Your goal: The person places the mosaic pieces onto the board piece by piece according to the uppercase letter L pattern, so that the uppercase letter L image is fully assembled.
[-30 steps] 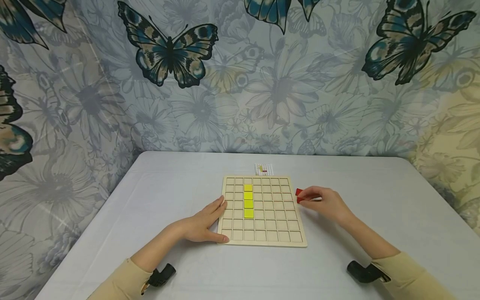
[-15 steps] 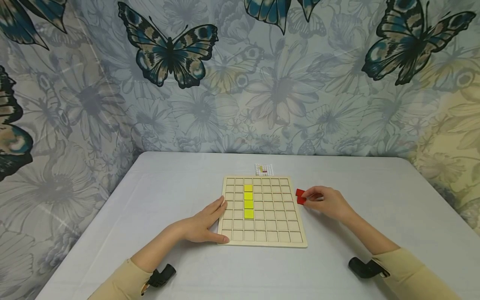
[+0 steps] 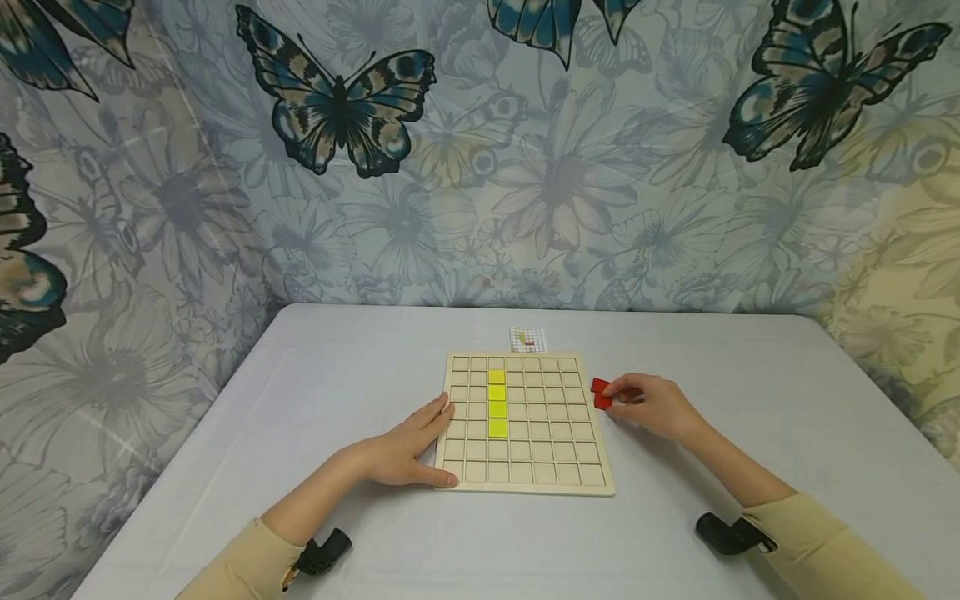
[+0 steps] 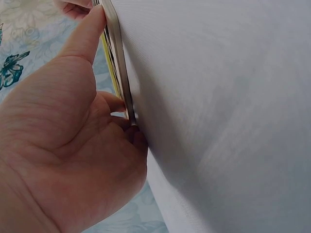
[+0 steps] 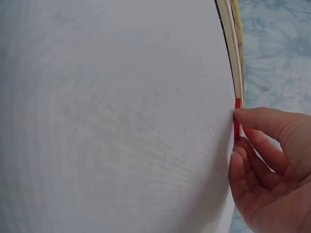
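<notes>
Flat on the light wooden grid board (image 3: pixel 531 450), a column of yellow square tiles (image 3: pixel 497 408) fills cells left of the middle. My left hand (image 3: pixel 408 446) rests at the board's left edge, thumb on the near corner and fingers along the side. In the left wrist view, this hand (image 4: pixel 82 126) touches the board's edge (image 4: pixel 116 58). Right of the board lie two red square tiles (image 3: pixel 602 386), touching each other. My right hand (image 3: pixel 656 406) holds their right side with curved thumb and fingers. In the right wrist view, the thumb and fingers pinch around a red tile (image 5: pixel 237 125).
A small printed card (image 3: pixel 528 339) with a grid and coloured cells lies just beyond the board. The white-covered table (image 3: pixel 360 358) reaches back to a butterfly-patterned wall cloth (image 3: pixel 480 208). Black wrist cameras (image 3: pixel 324 551) sit at both sleeves.
The right hand's fingertips have drawn slightly right, so more of both red tiles shows. The left hand and the board stay where they were.
</notes>
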A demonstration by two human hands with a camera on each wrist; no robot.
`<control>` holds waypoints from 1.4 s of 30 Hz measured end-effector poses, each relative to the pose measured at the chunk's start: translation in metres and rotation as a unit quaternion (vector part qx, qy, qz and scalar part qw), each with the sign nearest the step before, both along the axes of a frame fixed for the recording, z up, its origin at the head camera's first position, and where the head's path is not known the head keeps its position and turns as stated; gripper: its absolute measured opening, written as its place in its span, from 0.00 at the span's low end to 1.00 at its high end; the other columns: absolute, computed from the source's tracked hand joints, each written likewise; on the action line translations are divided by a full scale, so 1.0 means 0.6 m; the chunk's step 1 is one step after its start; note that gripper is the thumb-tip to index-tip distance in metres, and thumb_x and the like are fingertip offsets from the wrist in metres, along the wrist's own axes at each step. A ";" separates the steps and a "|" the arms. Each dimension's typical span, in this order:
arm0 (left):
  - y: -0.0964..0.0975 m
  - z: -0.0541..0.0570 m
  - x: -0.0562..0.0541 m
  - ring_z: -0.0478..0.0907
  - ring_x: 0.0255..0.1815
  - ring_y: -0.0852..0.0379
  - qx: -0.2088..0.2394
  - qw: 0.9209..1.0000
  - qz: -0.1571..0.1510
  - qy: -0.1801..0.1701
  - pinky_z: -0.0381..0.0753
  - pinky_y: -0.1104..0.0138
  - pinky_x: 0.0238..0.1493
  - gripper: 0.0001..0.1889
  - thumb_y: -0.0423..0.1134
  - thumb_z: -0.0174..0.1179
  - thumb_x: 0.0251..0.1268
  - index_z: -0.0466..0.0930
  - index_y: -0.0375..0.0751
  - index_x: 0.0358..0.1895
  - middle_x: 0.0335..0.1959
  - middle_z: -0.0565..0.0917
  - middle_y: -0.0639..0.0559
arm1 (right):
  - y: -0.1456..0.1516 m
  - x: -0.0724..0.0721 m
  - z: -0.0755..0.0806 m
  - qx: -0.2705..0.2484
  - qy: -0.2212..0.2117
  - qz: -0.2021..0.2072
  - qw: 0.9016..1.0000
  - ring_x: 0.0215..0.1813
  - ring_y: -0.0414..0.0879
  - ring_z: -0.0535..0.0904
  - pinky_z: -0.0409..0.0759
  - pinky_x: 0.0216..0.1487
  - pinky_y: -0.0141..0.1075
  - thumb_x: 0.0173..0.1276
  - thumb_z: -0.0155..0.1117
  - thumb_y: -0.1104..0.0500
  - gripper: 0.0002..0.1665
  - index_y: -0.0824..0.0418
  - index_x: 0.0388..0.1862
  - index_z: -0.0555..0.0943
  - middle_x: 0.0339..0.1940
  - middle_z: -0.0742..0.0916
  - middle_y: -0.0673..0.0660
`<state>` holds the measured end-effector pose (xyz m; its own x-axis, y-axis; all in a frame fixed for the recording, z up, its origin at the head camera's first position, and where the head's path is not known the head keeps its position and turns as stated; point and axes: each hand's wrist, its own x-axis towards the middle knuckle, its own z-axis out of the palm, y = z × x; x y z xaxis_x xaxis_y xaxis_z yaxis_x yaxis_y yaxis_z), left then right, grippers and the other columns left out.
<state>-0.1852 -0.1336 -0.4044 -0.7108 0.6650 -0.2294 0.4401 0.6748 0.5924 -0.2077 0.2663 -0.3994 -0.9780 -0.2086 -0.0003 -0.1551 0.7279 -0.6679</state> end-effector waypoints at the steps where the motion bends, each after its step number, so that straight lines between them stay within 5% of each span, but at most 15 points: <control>1: 0.000 0.000 0.000 0.31 0.79 0.47 -0.001 1.000 0.001 0.000 0.44 0.50 0.74 0.56 0.60 0.64 0.61 0.38 0.36 0.78 0.79 0.34 0.43 | 0.000 0.000 -0.001 0.001 0.001 0.000 1.000 0.43 0.50 0.79 0.78 0.36 0.36 0.60 0.71 0.61 0.12 0.61 0.43 0.83 0.38 0.83 0.54; 26: 0.002 0.001 0.000 0.32 0.79 0.44 0.003 1.000 -0.008 0.005 0.45 0.48 0.74 0.55 0.60 0.63 0.62 0.39 0.33 0.78 0.79 0.34 0.40 | 0.004 -0.001 -0.002 0.014 0.028 -0.019 0.999 0.35 0.46 0.77 0.75 0.29 0.33 0.59 0.73 0.59 0.09 0.60 0.36 0.82 0.30 0.83 0.51; 42: 0.001 0.007 0.002 0.33 0.79 0.43 0.003 1.000 -0.009 0.005 0.46 0.47 0.73 0.55 0.59 0.63 0.63 0.39 0.32 0.78 0.79 0.35 0.38 | -0.017 0.010 0.008 -0.030 -0.010 -0.036 0.999 0.43 0.47 0.78 0.74 0.37 0.39 0.58 0.75 0.45 0.19 0.56 0.39 0.83 0.34 0.85 0.50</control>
